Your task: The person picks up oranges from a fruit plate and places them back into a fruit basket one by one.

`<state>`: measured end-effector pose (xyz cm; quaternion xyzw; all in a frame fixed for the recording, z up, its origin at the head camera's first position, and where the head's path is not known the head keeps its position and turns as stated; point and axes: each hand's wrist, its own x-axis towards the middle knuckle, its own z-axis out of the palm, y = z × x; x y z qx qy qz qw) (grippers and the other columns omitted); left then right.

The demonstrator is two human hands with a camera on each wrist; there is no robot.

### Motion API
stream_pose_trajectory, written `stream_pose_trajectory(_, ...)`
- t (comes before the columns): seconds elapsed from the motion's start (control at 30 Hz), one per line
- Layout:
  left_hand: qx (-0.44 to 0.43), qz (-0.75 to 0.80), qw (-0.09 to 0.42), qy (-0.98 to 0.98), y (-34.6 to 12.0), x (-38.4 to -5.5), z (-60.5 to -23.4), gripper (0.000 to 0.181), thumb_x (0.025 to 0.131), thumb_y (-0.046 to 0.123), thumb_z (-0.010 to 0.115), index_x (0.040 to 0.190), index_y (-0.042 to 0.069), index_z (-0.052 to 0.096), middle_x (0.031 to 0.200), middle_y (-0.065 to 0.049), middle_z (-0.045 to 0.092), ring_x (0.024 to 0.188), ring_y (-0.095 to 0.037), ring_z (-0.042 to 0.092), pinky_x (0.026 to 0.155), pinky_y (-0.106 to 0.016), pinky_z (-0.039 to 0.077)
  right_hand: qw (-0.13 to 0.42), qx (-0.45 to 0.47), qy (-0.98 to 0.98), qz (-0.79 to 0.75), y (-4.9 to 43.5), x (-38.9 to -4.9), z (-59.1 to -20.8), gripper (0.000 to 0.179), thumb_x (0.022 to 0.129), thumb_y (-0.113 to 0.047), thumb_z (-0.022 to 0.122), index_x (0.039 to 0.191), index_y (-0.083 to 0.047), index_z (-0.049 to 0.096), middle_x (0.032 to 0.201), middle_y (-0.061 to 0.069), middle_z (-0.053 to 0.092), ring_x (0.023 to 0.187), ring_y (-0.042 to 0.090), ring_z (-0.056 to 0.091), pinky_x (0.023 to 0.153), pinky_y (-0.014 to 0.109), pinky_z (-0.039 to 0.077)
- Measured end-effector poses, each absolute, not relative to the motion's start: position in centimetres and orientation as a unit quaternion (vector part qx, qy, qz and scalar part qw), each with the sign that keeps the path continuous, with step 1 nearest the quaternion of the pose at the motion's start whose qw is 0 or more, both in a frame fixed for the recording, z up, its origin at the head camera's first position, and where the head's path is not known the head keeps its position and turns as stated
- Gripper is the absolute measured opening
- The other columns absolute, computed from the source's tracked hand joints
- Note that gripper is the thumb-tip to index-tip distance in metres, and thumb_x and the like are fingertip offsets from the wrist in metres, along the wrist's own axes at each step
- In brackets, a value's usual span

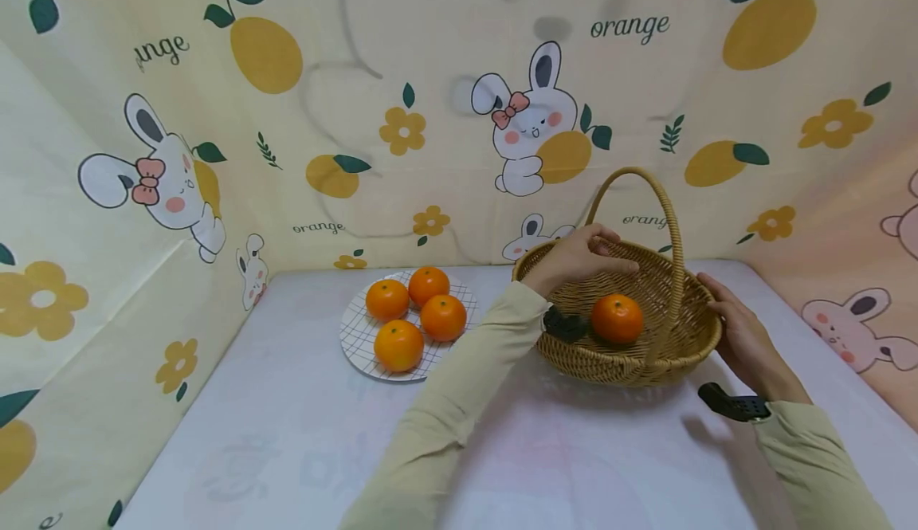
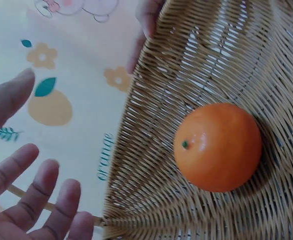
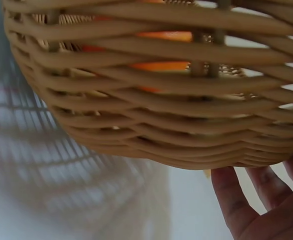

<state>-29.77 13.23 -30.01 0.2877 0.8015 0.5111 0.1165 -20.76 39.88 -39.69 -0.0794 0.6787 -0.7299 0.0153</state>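
Note:
A wicker basket (image 1: 638, 367) with a tall arched handle stands on the right of the table, one orange (image 1: 617, 319) lying inside it. In the left wrist view that orange (image 2: 217, 147) shows a small green stem mark and rests on the weave. My left hand (image 1: 584, 257) is over the basket's left far side, fingers spread and holding nothing. My right hand (image 1: 746, 339) touches the basket's right side at the rim, with fairly straight fingers. In the right wrist view, its fingers (image 3: 230, 197) reach the outer weave.
Left of the basket, a round white plate (image 1: 356, 347) with a grid pattern bears several oranges (image 1: 398, 346). My left forearm crosses the table close to the plate's right edge. A printed cloth backdrop (image 1: 430, 60) rises behind and beside the table (image 1: 287, 434).

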Motion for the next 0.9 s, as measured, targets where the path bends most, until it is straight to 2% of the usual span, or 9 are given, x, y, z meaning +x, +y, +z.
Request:
stream_pose_trajectory(0.17, 0.305, 0.557, 0.096, 0.767, 11.9, -29.3, -29.4, 0.041, 0.085, 0.026, 0.077, 0.118, 0.011, 0.059, 0.092, -0.001, 0.059, 0.083, -0.013, 0.055, 0.068, -0.022, 0.047, -0.005, -0.081, 0.675, -0.733, 39.5, -20.9, -39.9, 0.054, 0.108, -0.025, 0.023, 0.156, -0.022, -0.002, 0.160, -0.001, -0.014, 0.143, 0.019, -0.011, 0.110, 0.030, 0.003)
stream_pose_trajectory(0.37, 0.322, 0.579, 0.063, 0.747, 9.9, -28.5, -28.7, 0.037, 0.086, 0.027, 0.076, 0.117, 0.014, 0.061, 0.096, 0.001, 0.058, 0.086, -0.013, 0.057, 0.068, -0.023, 0.048, -0.024, -0.090, 0.632, -0.769, 39.2, -20.8, -40.3, 0.053, 0.108, -0.024, 0.024, 0.156, -0.022, 0.002, 0.160, -0.004, -0.009, 0.143, 0.009, -0.003, 0.110, 0.026, 0.002)
stream_pose_trajectory(0.5, 0.330, 0.578, 0.035, 0.745, 7.9, -28.1, -28.6, 0.035, 0.088, 0.030, 0.073, 0.117, 0.015, 0.061, 0.099, 0.002, 0.060, 0.089, -0.014, 0.059, 0.072, -0.025, 0.048, -0.028, -0.099, 0.606, -0.789, 38.8, -20.7, -40.6, 0.053, 0.108, -0.025, 0.024, 0.157, -0.024, 0.004, 0.160, -0.005, -0.009, 0.142, 0.006, 0.000, 0.111, 0.026, 0.000)
stream_pose_trajectory(0.67, 0.332, 0.582, 0.002, 0.743, 5.3, -27.7, -29.0, 0.031, 0.090, 0.027, 0.071, 0.116, 0.014, 0.062, 0.105, -0.004, 0.062, 0.095, -0.014, 0.057, 0.079, -0.026, 0.047, -0.029, -0.091, 0.603, -0.792, 38.5, -20.7, -40.8, 0.053, 0.108, -0.028, 0.022, 0.156, -0.028, 0.002, 0.160, -0.009, -0.010, 0.142, 0.010, -0.006, 0.110, 0.031, -0.004)
stream_pose_trajectory(0.77, 0.328, 0.584, 0.001, 0.743, 3.6, -27.4, -29.3, 0.030, 0.091, 0.023, 0.069, 0.117, 0.012, 0.062, 0.108, -0.008, 0.061, 0.095, -0.019, 0.058, 0.081, -0.027, 0.048, -0.030, -0.092, 0.586, -0.804, 38.4, -20.7, -40.9, 0.053, 0.108, -0.028, 0.023, 0.156, -0.028, 0.001, 0.160, -0.009, -0.009, 0.142, 0.009, -0.002, 0.111, 0.029, -0.003)
stream_pose_trajectory(0.9, 0.317, 0.572, -0.004, 0.757, 1.5, -27.1, -29.7, 0.030, 0.092, 0.022, 0.067, 0.119, 0.010, 0.060, 0.107, -0.008, 0.061, 0.095, -0.023, 0.058, 0.081, -0.027, 0.049, -0.033, -0.105, 0.553, -0.826, 38.5, -20.6, -41.3, 0.053, 0.107, -0.024, 0.024, 0.156, -0.026, 0.005, 0.159, -0.007, -0.004, 0.140, 0.006, 0.010, 0.111, 0.024, 0.002)
